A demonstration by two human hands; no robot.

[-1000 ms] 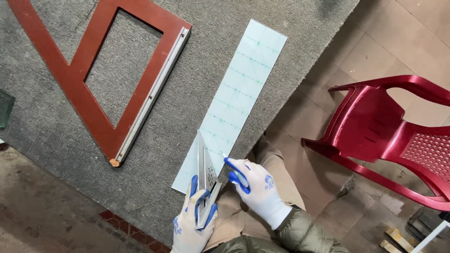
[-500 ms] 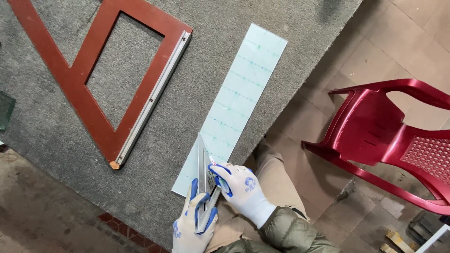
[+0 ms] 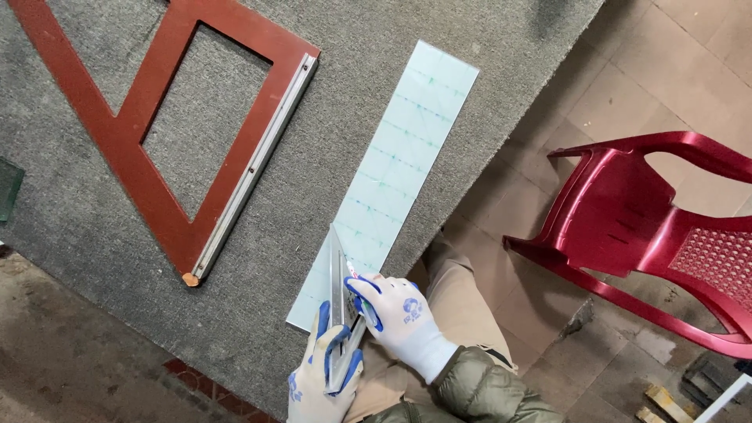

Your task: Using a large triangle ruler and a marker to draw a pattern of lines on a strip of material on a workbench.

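A long pale glass strip (image 3: 388, 184) lies diagonally on the grey carpeted worktop (image 3: 94, 258). At its near end, the gloved left hand (image 3: 325, 368) grips a metal ruler (image 3: 338, 313), fingers wrapped around it; the right hand (image 3: 395, 317) pinches what seems a small marker (image 3: 356, 276) beside the ruler.

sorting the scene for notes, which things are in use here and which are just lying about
In use: glass strip, metal ruler, marker, left hand, right hand, grey table.
Lying about: red wooden triangle frame, red plastic chair.
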